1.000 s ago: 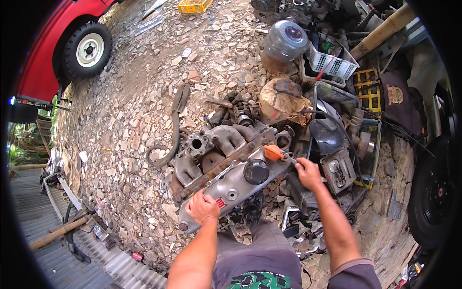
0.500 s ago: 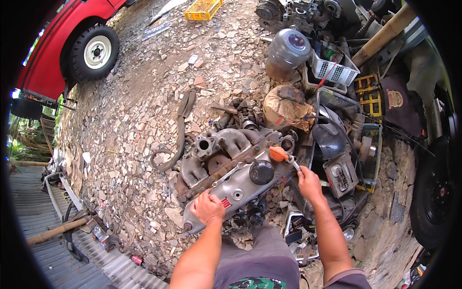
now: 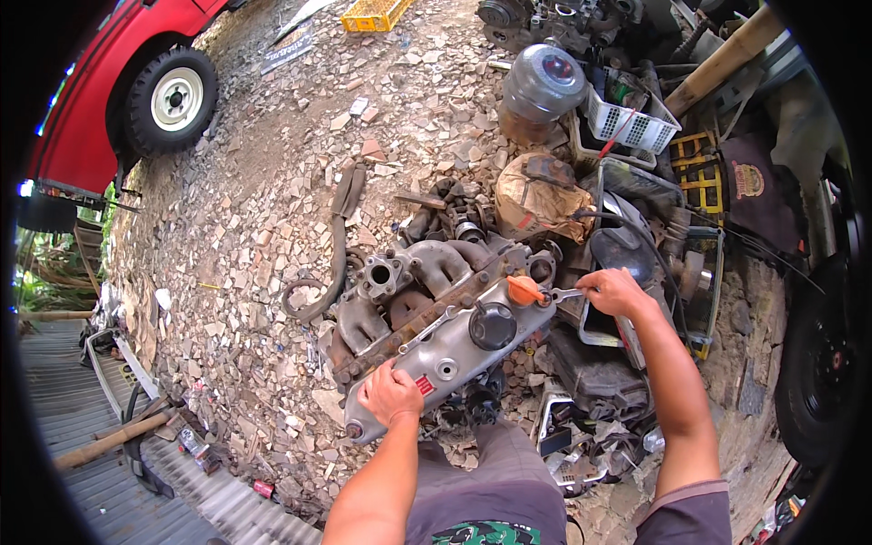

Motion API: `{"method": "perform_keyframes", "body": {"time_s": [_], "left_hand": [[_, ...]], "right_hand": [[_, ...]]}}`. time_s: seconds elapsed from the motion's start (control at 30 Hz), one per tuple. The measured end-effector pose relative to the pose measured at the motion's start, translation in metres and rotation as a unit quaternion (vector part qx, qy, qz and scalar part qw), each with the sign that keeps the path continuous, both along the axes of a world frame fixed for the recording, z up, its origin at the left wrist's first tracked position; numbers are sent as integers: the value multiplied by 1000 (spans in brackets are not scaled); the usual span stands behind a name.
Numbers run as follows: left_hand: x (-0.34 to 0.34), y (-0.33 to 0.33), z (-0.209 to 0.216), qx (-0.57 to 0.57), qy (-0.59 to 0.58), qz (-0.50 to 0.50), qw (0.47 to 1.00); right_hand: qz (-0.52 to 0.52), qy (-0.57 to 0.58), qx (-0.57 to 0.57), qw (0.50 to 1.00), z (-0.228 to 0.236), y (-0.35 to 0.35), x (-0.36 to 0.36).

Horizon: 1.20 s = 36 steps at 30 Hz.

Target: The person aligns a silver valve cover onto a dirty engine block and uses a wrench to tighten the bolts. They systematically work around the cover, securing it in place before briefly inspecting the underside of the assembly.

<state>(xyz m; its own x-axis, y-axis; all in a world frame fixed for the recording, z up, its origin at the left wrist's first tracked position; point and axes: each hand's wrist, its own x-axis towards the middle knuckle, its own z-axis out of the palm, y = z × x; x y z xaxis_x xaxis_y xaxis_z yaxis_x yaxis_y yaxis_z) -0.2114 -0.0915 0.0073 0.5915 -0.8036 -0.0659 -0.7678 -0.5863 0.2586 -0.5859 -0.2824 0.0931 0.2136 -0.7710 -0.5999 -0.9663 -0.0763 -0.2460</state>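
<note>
A grey metal valve cover (image 3: 467, 357) sits on an engine in front of me. At its near left end, my left hand (image 3: 391, 393) is closed over the edge. My right hand (image 3: 616, 292) grips a silver wrench (image 3: 569, 294), whose far end meets the cover's right end beside an orange plastic piece (image 3: 524, 291). A round black cap (image 3: 493, 325) is on top of the cover. Along the cover's far edge lies a second wrench (image 3: 427, 331). Behind it runs a rusty manifold (image 3: 443, 263) with curved pipes.
Broken stone and tile pieces cover the ground. To the right are a paper-wrapped bundle (image 3: 542, 200), a clear water jug (image 3: 543, 84), a white basket (image 3: 633, 127) and heaped engine parts. A red vehicle (image 3: 82, 100) stands far left; corrugated sheeting (image 3: 82, 427) lies near left.
My right hand has swung outward to the right and slightly up, turning the wrench from a slanting position to nearly level. The left hand stays on the valve cover.
</note>
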Motion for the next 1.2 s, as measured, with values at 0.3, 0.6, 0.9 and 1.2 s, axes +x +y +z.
{"method": "perform_keyframes", "body": {"time_s": [0.3,0.6,0.9,1.2], "left_hand": [[-1,0,-2,11,-7,-2,1000],[-3,-3,2,54,-17,-11,998],[-3,-2,0,2,-19,-6,1000],[-1,0,4,6,-3,3,1000]], "right_hand": [[8,-100,101,990,-42,-15,-7],[-107,-145,-112,977,-64,46,-8],[-255,-140,-99,952,-71,85,12],[-281,-101,-126,946,-62,103,33]]}}
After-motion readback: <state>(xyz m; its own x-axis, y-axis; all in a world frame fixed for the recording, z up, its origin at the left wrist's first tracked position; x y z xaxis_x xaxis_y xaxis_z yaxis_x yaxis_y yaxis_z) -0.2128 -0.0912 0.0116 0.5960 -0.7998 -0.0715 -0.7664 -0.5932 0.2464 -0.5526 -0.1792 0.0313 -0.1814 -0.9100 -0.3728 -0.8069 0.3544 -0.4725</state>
